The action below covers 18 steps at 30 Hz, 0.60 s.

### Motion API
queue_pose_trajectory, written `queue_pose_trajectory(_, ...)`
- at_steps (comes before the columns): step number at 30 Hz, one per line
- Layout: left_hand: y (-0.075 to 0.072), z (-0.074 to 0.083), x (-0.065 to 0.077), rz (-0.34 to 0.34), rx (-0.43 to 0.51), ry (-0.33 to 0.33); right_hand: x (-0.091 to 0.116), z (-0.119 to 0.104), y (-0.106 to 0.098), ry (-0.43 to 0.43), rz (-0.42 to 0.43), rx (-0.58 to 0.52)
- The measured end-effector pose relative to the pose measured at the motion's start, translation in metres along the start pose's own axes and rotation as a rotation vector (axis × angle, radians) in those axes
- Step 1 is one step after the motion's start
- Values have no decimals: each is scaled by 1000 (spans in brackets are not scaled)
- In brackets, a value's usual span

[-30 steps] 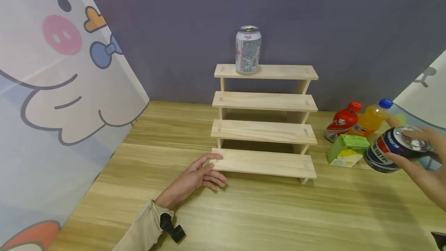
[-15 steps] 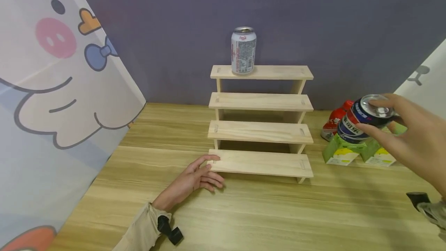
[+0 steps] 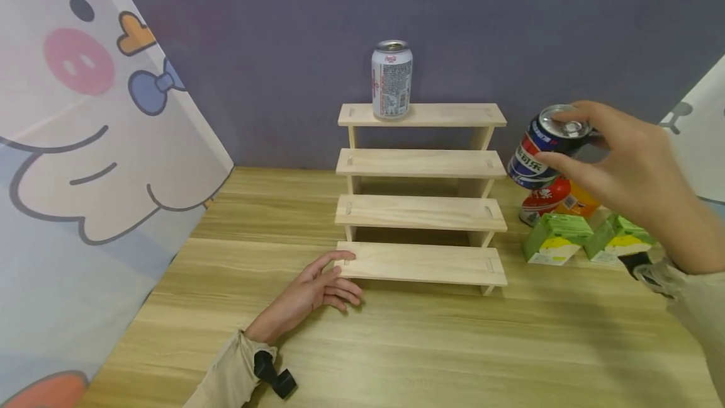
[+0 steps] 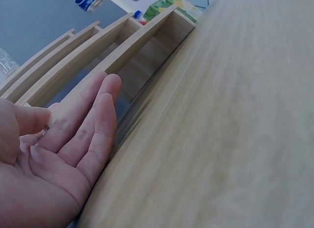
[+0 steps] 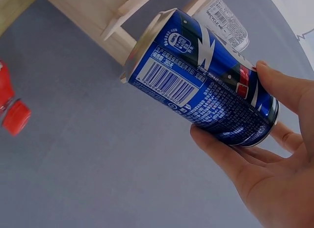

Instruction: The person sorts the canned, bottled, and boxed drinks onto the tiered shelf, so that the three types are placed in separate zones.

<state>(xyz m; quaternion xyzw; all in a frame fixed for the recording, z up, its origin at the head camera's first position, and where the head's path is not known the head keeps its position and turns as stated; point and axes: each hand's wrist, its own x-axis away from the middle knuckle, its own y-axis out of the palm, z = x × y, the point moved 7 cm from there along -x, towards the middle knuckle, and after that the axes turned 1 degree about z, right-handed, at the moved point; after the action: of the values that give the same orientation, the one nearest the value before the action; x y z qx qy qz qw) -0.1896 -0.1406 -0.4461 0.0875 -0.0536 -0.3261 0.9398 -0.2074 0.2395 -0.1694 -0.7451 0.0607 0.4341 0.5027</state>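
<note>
My right hand [image 3: 629, 159] grips a blue soda can [image 3: 535, 156] with red and white bands by its top end, lid up and tilted, in the air right of the rack. In the right wrist view the can's barcode side [image 5: 169, 83] shows, with the thumb and fingers round one end. My left hand [image 3: 314, 288] rests at the left end of the bottom tier of a four-step wooden rack [image 3: 419, 263], index finger on the board and other fingers extended in front of it. On the top tier a white soda can [image 3: 392, 84] stands upright at the left.
Right of the rack, on the wood-grain table [image 3: 396, 345], stand two green-and-yellow juice cartons [image 3: 555, 241]. Behind them are a red bottle [image 3: 546, 201] and an orange drink bottle [image 3: 579, 200], partly hidden by the can and hand. A grey wall [image 3: 255, 49] rises behind the rack.
My right hand has carried the blue can left and upward, from beside the cartons to above the red bottle. The left hand stays at the bottom tier; the head view has shifted slightly.
</note>
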Motion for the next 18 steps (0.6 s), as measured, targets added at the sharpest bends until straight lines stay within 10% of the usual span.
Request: queue_pose_trajectory(18,3,4,1,-8,3,10,-58,-6,25,8,-22,-129)
